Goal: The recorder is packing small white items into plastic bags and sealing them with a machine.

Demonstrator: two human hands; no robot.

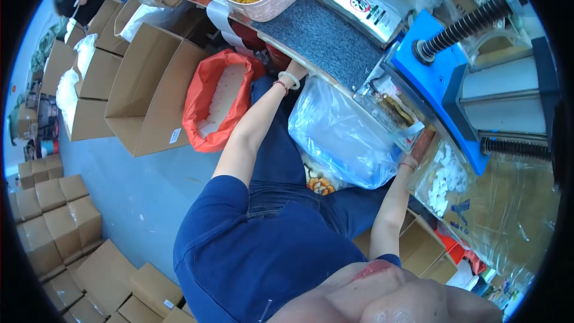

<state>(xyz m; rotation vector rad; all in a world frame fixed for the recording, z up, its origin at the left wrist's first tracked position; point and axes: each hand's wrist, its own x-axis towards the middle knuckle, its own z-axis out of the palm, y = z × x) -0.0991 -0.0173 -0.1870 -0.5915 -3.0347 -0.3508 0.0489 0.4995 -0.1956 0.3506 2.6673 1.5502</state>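
Observation:
My left hand [297,69] reaches to the near edge of the workbench, with a pale bangle and a dark red bracelet on the wrist. Its fingers are hidden at the bench edge. My right hand [412,160] is at the bench edge further right, beside a heap of small white pieces [447,178]; its fingers do not show clearly. Between my two arms, a large clear plastic bag [344,134] bulges below the bench edge, over my lap. Whether either hand touches the bag cannot be made out.
Blue-grey matting [311,36] covers the bench, holding a basket [263,9] of yellow rubber bands and a white printed package [362,11]. A blue press [430,78] stands right. Left are a red-lined sack [194,107], open cartons [134,125] and stacked boxes [66,227]. Another person [75,3] is far off.

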